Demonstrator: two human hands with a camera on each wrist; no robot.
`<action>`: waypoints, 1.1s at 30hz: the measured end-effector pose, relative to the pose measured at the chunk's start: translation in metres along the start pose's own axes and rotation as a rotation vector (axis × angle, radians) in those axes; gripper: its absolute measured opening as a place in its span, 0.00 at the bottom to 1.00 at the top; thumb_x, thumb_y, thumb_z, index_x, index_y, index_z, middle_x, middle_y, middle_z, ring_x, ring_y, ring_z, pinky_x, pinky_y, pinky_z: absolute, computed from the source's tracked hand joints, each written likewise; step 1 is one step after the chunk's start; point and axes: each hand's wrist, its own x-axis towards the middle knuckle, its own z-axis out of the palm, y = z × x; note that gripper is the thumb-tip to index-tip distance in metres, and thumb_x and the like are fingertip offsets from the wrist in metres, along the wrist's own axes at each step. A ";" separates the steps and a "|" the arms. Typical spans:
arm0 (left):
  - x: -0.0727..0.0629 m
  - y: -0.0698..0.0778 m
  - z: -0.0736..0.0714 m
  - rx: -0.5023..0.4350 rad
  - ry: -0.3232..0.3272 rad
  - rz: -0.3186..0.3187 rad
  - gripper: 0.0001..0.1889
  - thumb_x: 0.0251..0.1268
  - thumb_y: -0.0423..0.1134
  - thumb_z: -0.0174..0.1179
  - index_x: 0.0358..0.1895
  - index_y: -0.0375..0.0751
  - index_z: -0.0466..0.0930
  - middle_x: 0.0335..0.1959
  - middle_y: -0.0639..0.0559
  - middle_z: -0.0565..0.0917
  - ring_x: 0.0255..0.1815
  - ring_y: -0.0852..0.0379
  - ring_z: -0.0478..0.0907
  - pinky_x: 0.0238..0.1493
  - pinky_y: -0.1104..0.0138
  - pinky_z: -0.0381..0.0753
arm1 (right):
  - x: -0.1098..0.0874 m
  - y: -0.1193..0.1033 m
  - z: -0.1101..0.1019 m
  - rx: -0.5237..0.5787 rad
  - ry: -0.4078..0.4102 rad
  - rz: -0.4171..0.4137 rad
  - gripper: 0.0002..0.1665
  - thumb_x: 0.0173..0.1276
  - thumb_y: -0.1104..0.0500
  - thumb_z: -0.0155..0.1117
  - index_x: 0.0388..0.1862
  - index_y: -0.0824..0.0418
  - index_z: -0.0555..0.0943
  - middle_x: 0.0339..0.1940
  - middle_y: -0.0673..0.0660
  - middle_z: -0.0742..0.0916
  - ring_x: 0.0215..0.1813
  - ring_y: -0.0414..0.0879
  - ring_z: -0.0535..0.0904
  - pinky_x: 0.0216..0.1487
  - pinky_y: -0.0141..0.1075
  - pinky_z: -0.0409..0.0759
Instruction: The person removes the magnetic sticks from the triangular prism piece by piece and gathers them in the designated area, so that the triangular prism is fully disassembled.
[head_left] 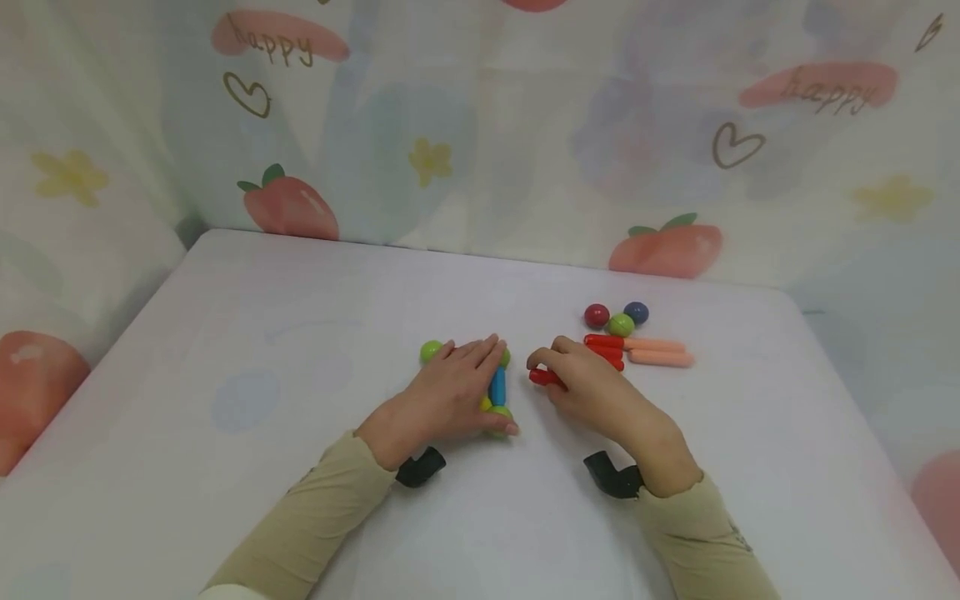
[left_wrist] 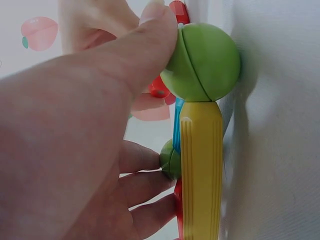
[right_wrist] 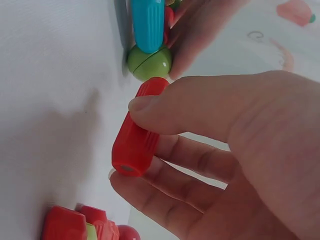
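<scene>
On the white table, a shape of green balls and coloured magnetic rods lies under my left hand (head_left: pixel 450 396), whose fingers stretch straight across it. The thumb rests on the near green ball (left_wrist: pixel 210 62); the other fingers touch the far side. A blue rod (head_left: pixel 498 387) forms the right side and a yellow rod (left_wrist: pixel 201 170) the near side, with another green ball (head_left: pixel 431 351) at the far left corner. My right hand (head_left: pixel 596 396) pinches a red rod (right_wrist: pixel 137 135) between thumb and fingers, just right of the shape. In the right wrist view, its upper end appears close to a green ball (right_wrist: pixel 150 62); contact is unclear.
Loose red rods (head_left: pixel 604 342) and peach rods (head_left: pixel 660 358) lie beyond the right hand. Behind them sit a red ball (head_left: pixel 597 316), a green ball (head_left: pixel 621 325) and a dark blue ball (head_left: pixel 636 313). A black curved piece (head_left: pixel 611 477) shows by the right wrist.
</scene>
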 end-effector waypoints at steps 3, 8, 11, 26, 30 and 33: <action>0.000 0.001 0.001 -0.007 -0.007 -0.003 0.57 0.55 0.73 0.60 0.80 0.41 0.49 0.81 0.47 0.55 0.80 0.50 0.56 0.78 0.47 0.56 | -0.004 0.000 -0.001 -0.002 0.003 -0.008 0.21 0.63 0.63 0.72 0.55 0.58 0.82 0.42 0.55 0.83 0.45 0.47 0.80 0.49 0.42 0.86; 0.002 0.003 0.003 -0.019 -0.028 -0.005 0.57 0.55 0.73 0.59 0.80 0.41 0.48 0.81 0.48 0.54 0.80 0.50 0.55 0.78 0.47 0.55 | -0.018 0.001 -0.007 -0.015 0.012 -0.016 0.20 0.62 0.64 0.72 0.54 0.57 0.83 0.44 0.55 0.83 0.48 0.49 0.81 0.50 0.44 0.86; 0.003 0.003 0.003 -0.016 -0.034 -0.011 0.57 0.56 0.73 0.59 0.80 0.42 0.48 0.81 0.48 0.54 0.80 0.50 0.55 0.78 0.47 0.54 | -0.027 0.004 -0.011 -0.022 0.024 -0.010 0.20 0.62 0.66 0.72 0.53 0.58 0.82 0.47 0.56 0.84 0.50 0.50 0.81 0.52 0.48 0.85; 0.000 0.001 0.002 -0.019 -0.022 -0.001 0.57 0.57 0.72 0.60 0.80 0.40 0.48 0.81 0.47 0.54 0.80 0.50 0.55 0.79 0.47 0.54 | -0.043 0.024 -0.029 0.020 0.025 0.077 0.23 0.61 0.68 0.71 0.55 0.60 0.79 0.50 0.59 0.83 0.51 0.54 0.79 0.49 0.50 0.86; -0.001 0.000 0.000 -0.023 -0.021 -0.004 0.56 0.57 0.71 0.60 0.80 0.40 0.47 0.81 0.47 0.54 0.80 0.50 0.54 0.79 0.47 0.53 | -0.047 0.031 -0.036 0.040 0.026 0.091 0.21 0.60 0.69 0.71 0.53 0.62 0.79 0.47 0.58 0.83 0.50 0.53 0.79 0.48 0.49 0.86; -0.001 -0.001 -0.001 -0.027 -0.018 -0.005 0.56 0.57 0.71 0.60 0.80 0.40 0.47 0.81 0.47 0.54 0.80 0.50 0.54 0.79 0.47 0.53 | -0.048 0.033 -0.037 0.038 0.000 0.092 0.18 0.59 0.69 0.72 0.48 0.62 0.80 0.43 0.56 0.84 0.47 0.51 0.79 0.46 0.46 0.86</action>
